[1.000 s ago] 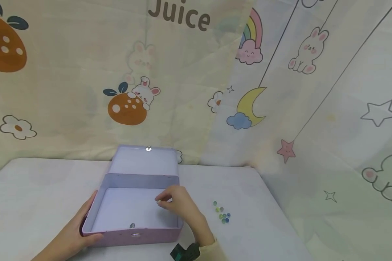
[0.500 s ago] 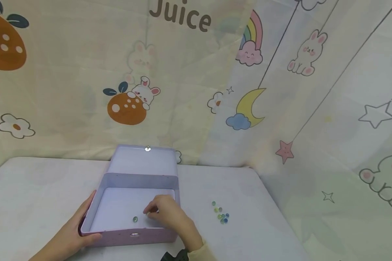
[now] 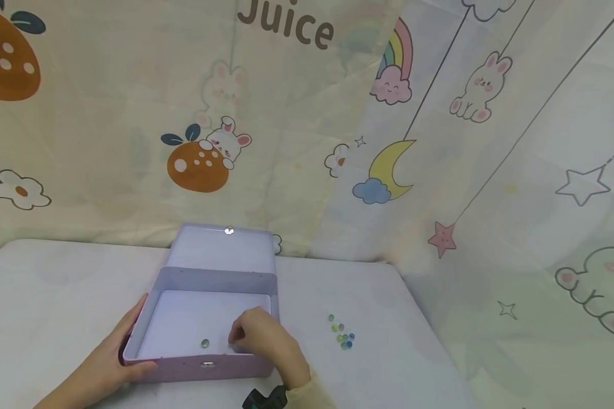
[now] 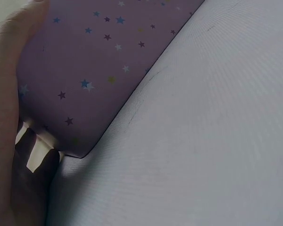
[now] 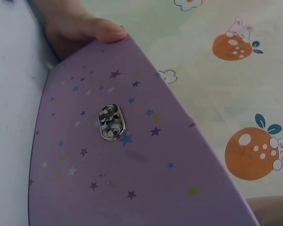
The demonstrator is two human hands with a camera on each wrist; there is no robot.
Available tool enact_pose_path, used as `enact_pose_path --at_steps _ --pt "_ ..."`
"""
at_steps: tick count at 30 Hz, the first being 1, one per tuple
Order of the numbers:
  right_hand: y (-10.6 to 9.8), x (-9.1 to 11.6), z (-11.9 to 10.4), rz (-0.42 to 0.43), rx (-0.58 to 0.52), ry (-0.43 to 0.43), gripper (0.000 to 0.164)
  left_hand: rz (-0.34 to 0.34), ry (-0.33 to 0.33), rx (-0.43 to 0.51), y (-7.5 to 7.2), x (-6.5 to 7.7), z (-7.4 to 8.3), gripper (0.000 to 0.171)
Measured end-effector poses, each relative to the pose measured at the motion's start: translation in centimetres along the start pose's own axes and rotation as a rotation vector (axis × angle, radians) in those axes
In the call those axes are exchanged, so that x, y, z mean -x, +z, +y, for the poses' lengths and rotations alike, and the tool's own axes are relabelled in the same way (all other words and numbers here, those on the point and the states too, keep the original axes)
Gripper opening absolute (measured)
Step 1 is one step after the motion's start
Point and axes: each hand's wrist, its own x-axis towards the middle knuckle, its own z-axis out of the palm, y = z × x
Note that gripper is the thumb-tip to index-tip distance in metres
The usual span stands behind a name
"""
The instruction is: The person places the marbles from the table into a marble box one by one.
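A lilac tin box [image 3: 179, 370] with printed stars stands with its lid [image 3: 222, 250] raised at the back. My left hand [image 3: 120, 346] grips its front left corner, thumb on the front wall and fingers along the side. Inside the box, my right hand [image 3: 263, 335] reaches low over the floor with fingertips curled together; the glass marble they pinched half a second ago is hidden behind them. One clear glass marble [image 3: 205, 343] lies loose on the box floor, left of the right hand. In the right wrist view, a metal clasp [image 5: 112, 122] sits on the front wall.
Several green, yellow and blue glass marbles [image 3: 343, 335] lie in a cluster on the white table [image 3: 389, 352], right of the box. A cartoon-printed cloth [image 3: 297, 142] hangs behind the table.
My right hand has come down and slightly left and forward toward the box floor with its marble. The loose marble has rolled a little. My left hand keeps its grip on the box.
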Motion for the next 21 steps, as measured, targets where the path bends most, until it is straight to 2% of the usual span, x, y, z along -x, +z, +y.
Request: enact_pose_path --at_steps 8,14,18,21 --pt "0.2 -0.1 0.2 -0.042 0.023 -0.005 0.010 0.007 0.017 -0.012 0.2 -0.1 0.0 0.114" --pt "0.2 -0.5 0.2 -0.061 0.037 -0.081 0.009 0.018 0.024 -0.033 -0.1 0.2 -0.5 0.113" --pt "0.1 -0.5 0.3 -0.037 0.069 -0.097 0.007 0.019 0.027 -0.049 0.0 -0.1 -0.9 0.114" --pt "-0.2 -0.3 0.6 0.014 0.086 -0.084 0.008 0.018 0.033 -0.061 0.4 -0.4 -1.1 0.114"
